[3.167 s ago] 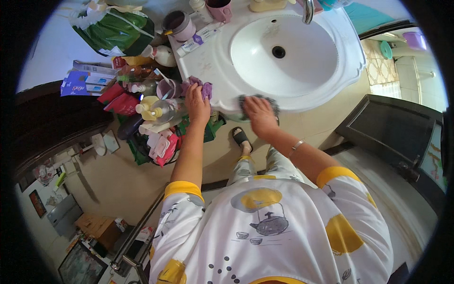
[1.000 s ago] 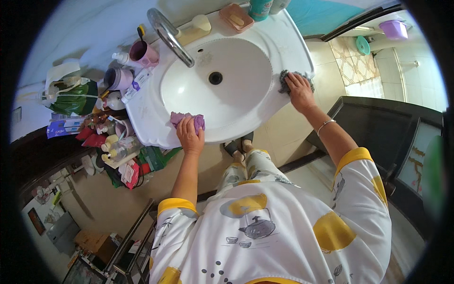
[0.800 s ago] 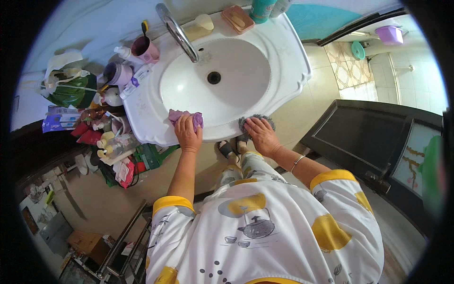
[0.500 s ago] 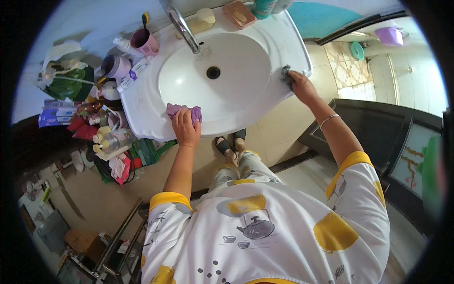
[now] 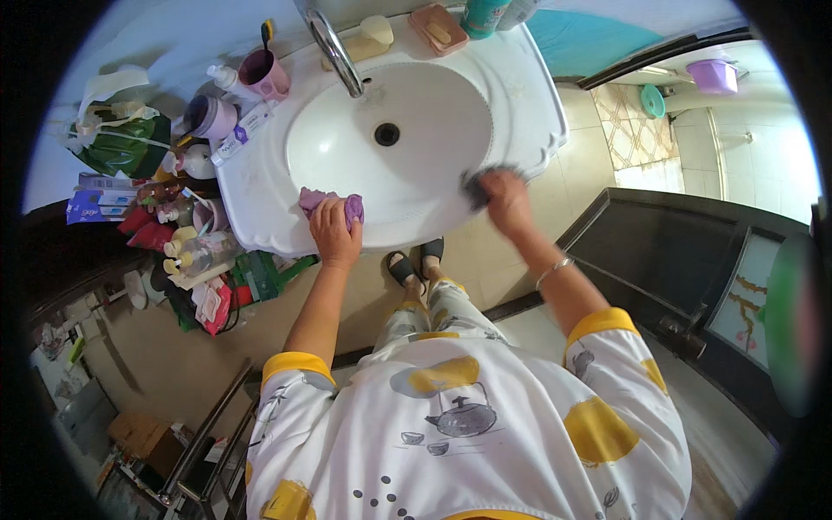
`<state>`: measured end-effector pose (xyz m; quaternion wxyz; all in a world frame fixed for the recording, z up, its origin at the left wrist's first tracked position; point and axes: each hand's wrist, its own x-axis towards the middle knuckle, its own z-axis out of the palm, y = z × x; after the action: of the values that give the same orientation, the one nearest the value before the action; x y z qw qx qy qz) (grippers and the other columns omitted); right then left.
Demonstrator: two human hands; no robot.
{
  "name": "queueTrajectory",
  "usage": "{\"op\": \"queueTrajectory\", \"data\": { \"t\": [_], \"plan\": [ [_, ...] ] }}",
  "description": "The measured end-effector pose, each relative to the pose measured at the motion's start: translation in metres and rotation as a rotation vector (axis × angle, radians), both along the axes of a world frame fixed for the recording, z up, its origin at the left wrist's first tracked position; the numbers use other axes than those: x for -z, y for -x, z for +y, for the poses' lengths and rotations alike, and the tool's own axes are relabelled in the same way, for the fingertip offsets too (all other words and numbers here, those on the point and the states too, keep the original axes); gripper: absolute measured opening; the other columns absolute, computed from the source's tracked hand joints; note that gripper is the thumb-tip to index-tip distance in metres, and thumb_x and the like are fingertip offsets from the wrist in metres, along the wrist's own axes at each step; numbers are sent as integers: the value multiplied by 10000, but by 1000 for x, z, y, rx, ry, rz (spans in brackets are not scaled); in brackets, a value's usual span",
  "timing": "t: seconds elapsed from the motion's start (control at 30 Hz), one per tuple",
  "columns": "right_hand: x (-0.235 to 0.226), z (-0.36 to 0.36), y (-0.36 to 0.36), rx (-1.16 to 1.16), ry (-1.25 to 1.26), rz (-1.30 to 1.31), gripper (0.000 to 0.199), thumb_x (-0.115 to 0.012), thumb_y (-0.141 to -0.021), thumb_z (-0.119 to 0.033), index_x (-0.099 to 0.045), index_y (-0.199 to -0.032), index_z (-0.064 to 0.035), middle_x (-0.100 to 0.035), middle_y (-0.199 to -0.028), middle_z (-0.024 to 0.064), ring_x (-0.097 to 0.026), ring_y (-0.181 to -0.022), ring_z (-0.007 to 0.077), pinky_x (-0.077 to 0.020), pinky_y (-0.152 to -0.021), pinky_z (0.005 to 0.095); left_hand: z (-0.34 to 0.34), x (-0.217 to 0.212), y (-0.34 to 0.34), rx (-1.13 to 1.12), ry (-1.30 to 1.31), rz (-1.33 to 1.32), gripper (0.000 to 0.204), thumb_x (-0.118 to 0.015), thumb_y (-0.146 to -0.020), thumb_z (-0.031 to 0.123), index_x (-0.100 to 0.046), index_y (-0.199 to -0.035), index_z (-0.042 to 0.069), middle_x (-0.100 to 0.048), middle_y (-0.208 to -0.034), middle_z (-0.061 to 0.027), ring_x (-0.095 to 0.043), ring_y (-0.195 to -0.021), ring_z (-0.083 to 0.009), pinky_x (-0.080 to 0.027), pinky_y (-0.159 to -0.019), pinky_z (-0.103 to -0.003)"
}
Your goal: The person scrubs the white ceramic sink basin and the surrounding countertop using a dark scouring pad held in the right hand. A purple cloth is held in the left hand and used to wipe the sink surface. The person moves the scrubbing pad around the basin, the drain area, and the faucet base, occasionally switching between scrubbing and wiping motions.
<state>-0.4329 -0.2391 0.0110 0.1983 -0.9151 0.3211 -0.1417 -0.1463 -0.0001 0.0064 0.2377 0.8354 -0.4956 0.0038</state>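
A white washbasin (image 5: 416, 182) with an oval bowl and a dark drain lies in front of me. On its near left rim my left hand (image 5: 334, 234) is closed over a crumpled purple cloth (image 5: 312, 201). My right hand (image 5: 508, 204) grips a dark grey scouring pad (image 5: 475, 189), pressed at the bowl's right front edge; both are blurred by motion. The chrome faucet (image 5: 331, 48) reaches over the back of the bowl.
Left on the basin stand a pink cup (image 5: 263, 76) with a toothbrush, a purple jar (image 5: 211, 119) and a toothpaste box (image 5: 243, 132). A pink soap dish (image 5: 438, 30) and teal bottle (image 5: 483, 16) stand at the back right. Bottles (image 5: 204, 253) crowd the left; a dark door (image 5: 650, 251) is at right.
My right hand has swept left and nearer with the scouring pad, from the basin's right rim to the bowl's right front edge. The left hand keeps its place on the cloth.
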Motion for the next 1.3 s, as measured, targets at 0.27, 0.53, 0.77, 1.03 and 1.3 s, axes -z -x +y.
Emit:
{"op": "queueTrajectory", "data": {
  "t": [0.27,0.53,0.77,1.03,1.3],
  "plan": [
    [-10,-97,16,-120,134,152,338,-575,-765,-42,-680,-1077,-119,-621,-1138,98,-527,-1160,296,-404,-995,447,-6,-10,4,-19,-24,7,418,-631,-754,210,-565,-1134,49,-564,-1216,-114,-455,-1227,-330,-299,-1075,-476],
    [-42,10,0,-336,47,140,353,-592,-722,-74,-693,-1055,-132,-619,-1017,73,-552,-1100,283,-391,-989,469,-2,-7,3,-27,-11,15,404,-620,-751,215,-571,-1115,47,-569,-1201,-114,-463,-1216,-327,-311,-1068,-473],
    [-30,-69,-2,-205,162,373,255,-577,-788,-97,-681,-1015,-144,-597,-1018,77,-536,-1060,298,-396,-922,455,-4,-4,4,-30,-27,-4,420,-629,-738,228,-572,-1116,53,-568,-1198,-106,-462,-1215,-326,-307,-1067,-477],
    [-35,127,-85,-274,-138,89,382,-591,-742,-125,-641,-1119,-97,-569,-1120,84,-493,-1124,289,-387,-975,427,-6,-7,4,-24,-21,12,428,-630,-739,235,-571,-1122,51,-562,-1210,-112,-451,-1228,-321,-292,-1078,-481],
    [-1,-47,-2,104,37,2,397,-610,-680,19,-661,-1057,-92,-629,-1003,115,-575,-977,338,-479,-796,437,-4,-4,2,-14,-31,-12,429,-625,-759,244,-566,-1136,48,-563,-1216,-116,-452,-1229,-326,-295,-1074,-484]
  ]
}}
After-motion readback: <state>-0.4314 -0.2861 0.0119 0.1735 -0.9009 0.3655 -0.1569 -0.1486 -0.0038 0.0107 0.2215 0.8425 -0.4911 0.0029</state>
